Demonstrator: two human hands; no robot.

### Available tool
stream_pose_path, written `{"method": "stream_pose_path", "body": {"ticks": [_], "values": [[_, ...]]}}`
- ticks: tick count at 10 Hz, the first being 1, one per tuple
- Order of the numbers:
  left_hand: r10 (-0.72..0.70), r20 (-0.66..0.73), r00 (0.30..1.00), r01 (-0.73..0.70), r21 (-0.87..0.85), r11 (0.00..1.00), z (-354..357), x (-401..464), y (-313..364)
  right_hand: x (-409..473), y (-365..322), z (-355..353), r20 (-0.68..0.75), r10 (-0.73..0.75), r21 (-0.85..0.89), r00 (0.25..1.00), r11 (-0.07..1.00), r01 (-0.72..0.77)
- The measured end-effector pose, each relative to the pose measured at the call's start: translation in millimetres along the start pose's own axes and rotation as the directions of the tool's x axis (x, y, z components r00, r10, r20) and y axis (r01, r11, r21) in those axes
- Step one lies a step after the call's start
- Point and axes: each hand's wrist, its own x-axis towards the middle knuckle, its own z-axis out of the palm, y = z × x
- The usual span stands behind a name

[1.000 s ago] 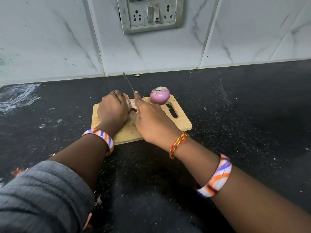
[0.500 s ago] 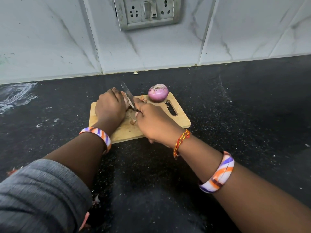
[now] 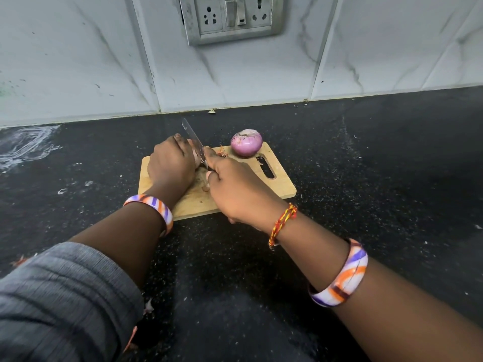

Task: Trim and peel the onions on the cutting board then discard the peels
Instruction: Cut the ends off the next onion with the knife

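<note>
A small wooden cutting board (image 3: pixel 282 186) lies on the black counter. My left hand (image 3: pixel 170 167) is cupped over an onion (image 3: pixel 196 158) at the board's far left, so only a pale sliver of it shows. My right hand (image 3: pixel 235 189) grips a knife (image 3: pixel 193 139); the blade rises slanted between the two hands, against the hidden onion's right side. A second onion (image 3: pixel 246 146), purple and peeled, sits alone at the board's far right corner. Small bits of peel (image 3: pixel 222 152) lie beside it.
The black speckled counter (image 3: pixel 366 178) stretches around the board, dusted with small crumbs. A white marble-tiled wall (image 3: pixel 78 61) with a socket plate (image 3: pixel 231 18) stands close behind. A whitish smear (image 3: pixel 26 145) marks the counter at far left.
The knife blade has tilted from near upright and leaned to the left onto the held onion. Both hands stay on the board; the view has shifted slightly.
</note>
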Motion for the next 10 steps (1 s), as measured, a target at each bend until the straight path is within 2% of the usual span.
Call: {"method": "stream_pose_path", "body": {"ticks": [2, 4, 5, 6, 7, 10], "values": [[0.01, 0.009, 1.0, -0.01, 0.008, 1.0, -1, -2, 2, 1, -6, 14, -0.037, 0.005, -0.104, 0.999, 0.994, -0.009], [0.01, 0.044, 0.999, -0.011, 0.027, 1.0, -3, -3, 6, 3, -15, 9, -0.014, 0.061, -0.16, 0.998, 0.985, -0.062], [-0.036, 0.065, 0.997, 0.035, 0.023, 0.999, -3, -1, 6, 18, -21, 20, -0.121, -0.028, -0.287, 0.992, 0.958, -0.007], [-0.016, 0.063, 0.998, 0.014, 0.026, 1.0, -3, -2, 5, 24, -13, 28, -0.136, 0.004, -0.393, 0.991, 0.918, -0.058], [-0.006, 0.051, 0.999, 0.005, 0.017, 1.0, -5, -5, 7, 14, -8, 29, -0.149, -0.03, -0.461, 0.988, 0.887, -0.042], [-0.027, 0.048, 0.998, 0.024, 0.06, 0.998, -1, -4, 7, 26, -10, 24, -0.155, -0.066, -0.537, 0.986, 0.843, -0.028]]}}
